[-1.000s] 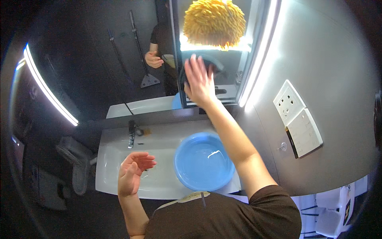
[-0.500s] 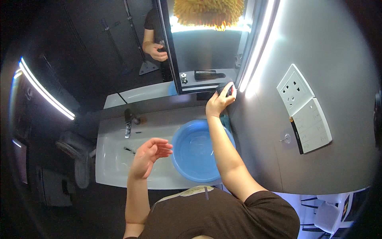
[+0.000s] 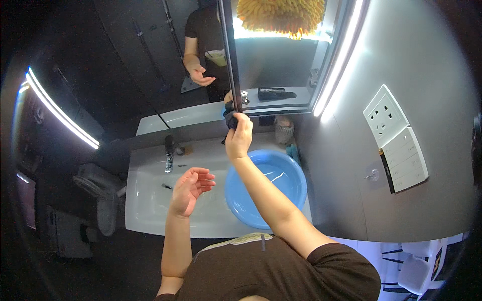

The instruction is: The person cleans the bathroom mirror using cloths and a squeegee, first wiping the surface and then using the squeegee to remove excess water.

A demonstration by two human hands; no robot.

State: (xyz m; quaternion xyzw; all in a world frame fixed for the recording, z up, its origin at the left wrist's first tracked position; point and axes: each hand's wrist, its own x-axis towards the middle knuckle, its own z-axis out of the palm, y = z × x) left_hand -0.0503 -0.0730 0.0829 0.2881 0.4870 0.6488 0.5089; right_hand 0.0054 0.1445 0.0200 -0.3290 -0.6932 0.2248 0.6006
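Observation:
My right hand (image 3: 239, 138) grips a bunched black cloth (image 3: 231, 119) against the lower left edge of a lit cabinet (image 3: 234, 75), where the mirror (image 3: 150, 60) meets it. Its fingertips are partly hidden by the cloth. Over the white sink (image 3: 143, 208), my left hand (image 3: 192, 189) hovers with nothing in it, fingers loosely spread and palm turned sideways. Below my right forearm a round blue basin (image 3: 243, 200) rests in the sink's right side, with what looks like some water inside.
On the cabinet's bottom shelf lie a black bottle-like item (image 3: 275, 94) and a small silvery object (image 3: 244, 97). Above hangs a yellow chenille mitt (image 3: 281, 17). A chrome faucet (image 3: 169, 158) stands at the sink's back. White sockets (image 3: 385, 118) sit on the right wall; a toilet (image 3: 103, 195) is left.
My right hand has moved left with the black cloth, from the cabinet's lower right corner to its lower left edge. My left hand stays over the sink. The view has shifted slightly.

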